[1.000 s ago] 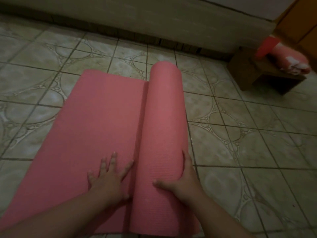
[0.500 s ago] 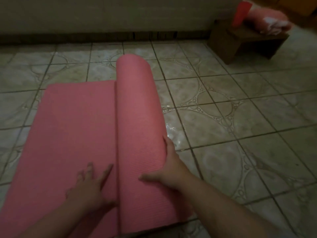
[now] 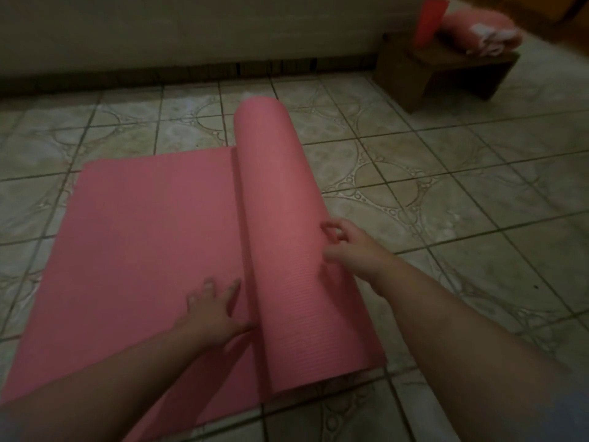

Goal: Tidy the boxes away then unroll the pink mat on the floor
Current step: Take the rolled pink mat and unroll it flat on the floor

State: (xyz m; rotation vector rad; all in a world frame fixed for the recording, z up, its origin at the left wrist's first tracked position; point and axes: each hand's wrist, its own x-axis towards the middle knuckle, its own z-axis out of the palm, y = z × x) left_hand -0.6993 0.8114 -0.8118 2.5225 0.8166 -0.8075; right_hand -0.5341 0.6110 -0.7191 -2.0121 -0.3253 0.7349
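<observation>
The pink mat (image 3: pixel 143 237) lies partly unrolled on the tiled floor, its flat part spread to the left. The still-rolled part (image 3: pixel 280 218) runs from the near edge towards the wall. My left hand (image 3: pixel 213 311) presses flat on the unrolled surface, fingers spread, right beside the roll. My right hand (image 3: pixel 350 247) rests against the right side of the roll with its fingers loosely curled, not closed around it. No boxes are in view.
A low dark wooden bench (image 3: pixel 446 71) stands at the far right, with a red object (image 3: pixel 428 22) and a pink bundle (image 3: pixel 478 30) on it. A wall (image 3: pixel 191 30) with a dark base runs along the back. Patterned tiles (image 3: pixel 462 193) extend right of the roll.
The roll has moved to the right, leaving more flat mat on the left. My right hand slid from the top of the roll to its right side. The view shifted left.
</observation>
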